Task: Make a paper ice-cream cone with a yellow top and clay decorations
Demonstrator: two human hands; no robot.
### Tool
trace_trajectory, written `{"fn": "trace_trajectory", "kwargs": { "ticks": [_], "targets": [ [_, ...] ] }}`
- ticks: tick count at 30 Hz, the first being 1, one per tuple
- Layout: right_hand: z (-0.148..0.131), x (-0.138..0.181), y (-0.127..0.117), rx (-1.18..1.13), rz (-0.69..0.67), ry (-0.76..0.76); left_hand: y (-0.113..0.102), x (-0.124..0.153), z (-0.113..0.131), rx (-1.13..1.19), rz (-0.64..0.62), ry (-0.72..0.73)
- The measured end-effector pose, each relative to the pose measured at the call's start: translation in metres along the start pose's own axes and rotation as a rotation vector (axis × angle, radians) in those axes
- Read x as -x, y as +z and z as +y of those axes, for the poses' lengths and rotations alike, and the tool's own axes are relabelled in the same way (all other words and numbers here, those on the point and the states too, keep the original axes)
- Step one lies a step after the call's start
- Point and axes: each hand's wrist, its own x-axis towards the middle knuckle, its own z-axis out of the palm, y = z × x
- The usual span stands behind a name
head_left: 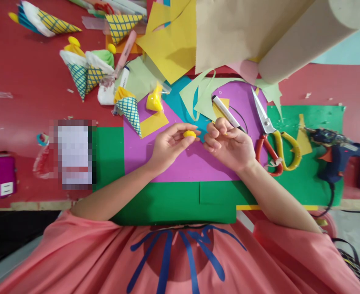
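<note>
Left to right: a patterned paper cone (pixel 130 113) lies on the purple sheet's (pixel 195 165) edge. Your left hand (pixel 170 143) pinches the yellow lump (pixel 189 133) between thumb and fingertips, above that sheet. Your right hand (pixel 229 145) curls just beside it; you cannot tell whether it grips the white pen (pixel 227 113). Scissors (pixel 274 143) and a glue gun (pixel 336 154) lie further right.

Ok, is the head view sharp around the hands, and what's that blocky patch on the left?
Head view: evenly lit, shadows soft, left hand and yellow lump sharp; the patch is pixelated, unreadable; no glare on the red table.
</note>
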Motion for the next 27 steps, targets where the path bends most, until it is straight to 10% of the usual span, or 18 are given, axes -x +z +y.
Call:
{"fn": "trace_trajectory", "kwargs": {
  "ticks": [13, 22, 27],
  "targets": [
    [0.001, -0.002, 0.000, -0.068, 0.079, 0.059, 0.000, -0.001, 0.000, -0.035, 0.013, 0.030],
    [-0.001, 0.005, 0.006, -0.134, -0.138, 0.227, -0.004, 0.000, -0.002, -0.104, -0.051, 0.072],
    [0.003, 0.008, 0.002, 0.022, -0.026, 0.055, -0.006, 0.000, -0.002, -0.178, -0.048, 0.174]
  ]
}}
